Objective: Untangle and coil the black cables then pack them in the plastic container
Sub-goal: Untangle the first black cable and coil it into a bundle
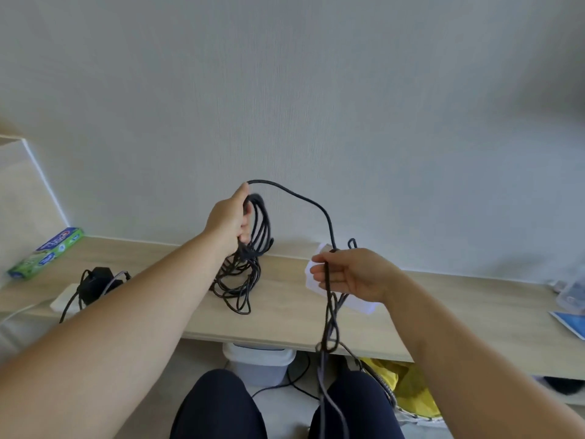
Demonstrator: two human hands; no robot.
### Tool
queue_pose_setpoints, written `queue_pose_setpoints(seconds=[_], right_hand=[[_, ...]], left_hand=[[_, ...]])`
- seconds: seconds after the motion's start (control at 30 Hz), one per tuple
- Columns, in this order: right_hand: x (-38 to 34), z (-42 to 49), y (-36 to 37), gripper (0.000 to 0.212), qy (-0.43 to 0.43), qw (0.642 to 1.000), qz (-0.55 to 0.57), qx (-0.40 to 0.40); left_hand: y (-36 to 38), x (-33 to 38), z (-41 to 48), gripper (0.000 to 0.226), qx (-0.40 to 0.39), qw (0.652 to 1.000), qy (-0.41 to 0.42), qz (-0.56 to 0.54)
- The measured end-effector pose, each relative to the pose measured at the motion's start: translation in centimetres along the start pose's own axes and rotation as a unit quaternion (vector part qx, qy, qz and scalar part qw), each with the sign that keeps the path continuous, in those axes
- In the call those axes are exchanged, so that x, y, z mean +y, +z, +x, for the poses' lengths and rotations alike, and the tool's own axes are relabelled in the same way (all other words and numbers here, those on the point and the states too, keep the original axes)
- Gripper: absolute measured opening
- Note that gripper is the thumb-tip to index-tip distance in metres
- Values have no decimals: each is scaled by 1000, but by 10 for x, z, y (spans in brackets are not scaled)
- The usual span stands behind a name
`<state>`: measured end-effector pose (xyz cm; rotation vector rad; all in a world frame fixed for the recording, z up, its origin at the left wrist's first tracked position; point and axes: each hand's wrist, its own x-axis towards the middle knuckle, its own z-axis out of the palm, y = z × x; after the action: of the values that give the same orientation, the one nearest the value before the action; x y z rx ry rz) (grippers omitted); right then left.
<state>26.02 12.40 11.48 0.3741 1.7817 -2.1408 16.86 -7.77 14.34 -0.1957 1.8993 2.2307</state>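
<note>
1. Leftmost of the pair, the left hand (229, 218) is raised above the desk (443, 312), its fingers curled round the gathered loops of the black cable coil (261, 223). The lower loops (235, 286) rest on the wood beneath it.
2. From the top of that hand a free span (304, 199) arcs rightward and down, so the working length runs left to right between the hands.
3. Lower and nearer the camera, the right hand (348, 274) lies palm up and pinches the cable between thumb and fingers. Below it the cable drops past the desk edge into a tangle (327, 345). The next loop probably has to travel leftward to the coil.
4. Along the desk sit a green box (47, 251), a black adapter (98, 282), white paper (361, 304) under the right hand, and a clear box (569, 293) at the far right.
5. Under the desk stands a lidded plastic container (258, 362); which box is meant, I cannot tell.
6. Behind everything rises a pale wall (316, 90).
</note>
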Motion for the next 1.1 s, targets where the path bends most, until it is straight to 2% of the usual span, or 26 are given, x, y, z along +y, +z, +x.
queue_pose_setpoints(seconds=[0.07,0.13,0.23,0.3,0.37,0.47,0.53,0.63,0.7,0.77,0.9,1.0,1.1], right_hand=[[-6,-4,-7,22,-3,1000,15,-25],[-10,-7,-14,25,0,999,16,-33],[-8,-4,-27,37,21,1000,-1,5],[-4,1,-38,44,28,998,34,52],[0,9,-48,42,20,988,116,99],[1,15,-50,37,-12,976,175,128],[-1,16,-45,32,-35,986,105,128],[-6,12,-35,19,-48,990,-109,78],[-11,10,-28,21,-56,962,-265,41],[-16,10,-20,26,-84,924,-370,39],[-22,10,-11,16,-178,878,-439,61],[-28,9,-11,17,-178,847,-500,38],[-33,9,-8,22,-196,841,-503,39]], left_hand=[[-7,-15,5,59,2,999,-17,45],[-11,-25,8,58,11,998,-32,45],[-23,-34,19,44,23,997,-45,65],[-33,-38,26,40,11,991,-37,131],[-40,-39,27,39,-43,974,-14,224],[-38,-37,12,41,-207,924,-18,322],[-30,-34,2,41,-277,887,-24,369],[-15,-30,-4,40,-302,874,-10,381],[-2,-32,-5,38,-296,870,11,395],[11,-36,-6,37,-279,858,39,429],[21,-46,-4,37,-262,872,53,411],[23,-48,-5,44,-239,874,85,415],[26,-49,0,48,-213,860,136,444]])
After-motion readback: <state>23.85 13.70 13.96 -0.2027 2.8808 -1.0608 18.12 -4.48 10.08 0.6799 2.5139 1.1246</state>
